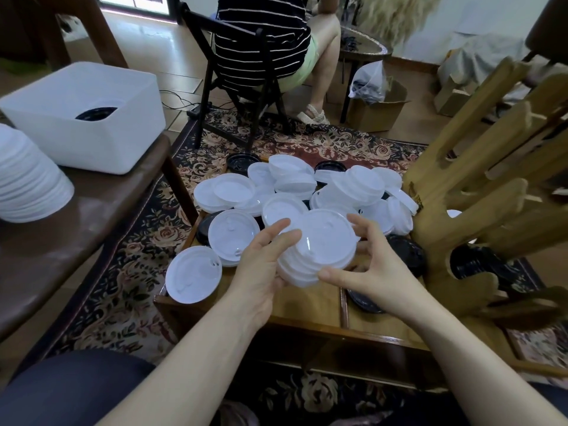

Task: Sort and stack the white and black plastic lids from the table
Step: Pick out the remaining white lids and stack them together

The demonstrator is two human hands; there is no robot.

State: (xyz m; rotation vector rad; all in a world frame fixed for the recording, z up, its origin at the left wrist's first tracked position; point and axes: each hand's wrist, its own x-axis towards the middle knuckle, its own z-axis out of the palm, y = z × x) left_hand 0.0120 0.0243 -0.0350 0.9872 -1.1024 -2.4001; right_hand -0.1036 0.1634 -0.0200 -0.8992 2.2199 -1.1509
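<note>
Both hands hold one small stack of white lids [316,256] over the low wooden table [307,305]. The left hand [261,272] supports the stack from below and from its left side, fingers curved around the edge. The right hand [372,269] pinches the right rim — thumb at the near edge, fingers on the far edge. Just left lies a single white lid [193,275], partly over the table corner. Behind the hands is a loose pile of white lids [307,186], and some black lids [405,256] show under and beside it. Farther left, on a brown bench [92,210], stand a tall white stack [27,182] and a white bin [83,118] — something dark lies inside.
</note>
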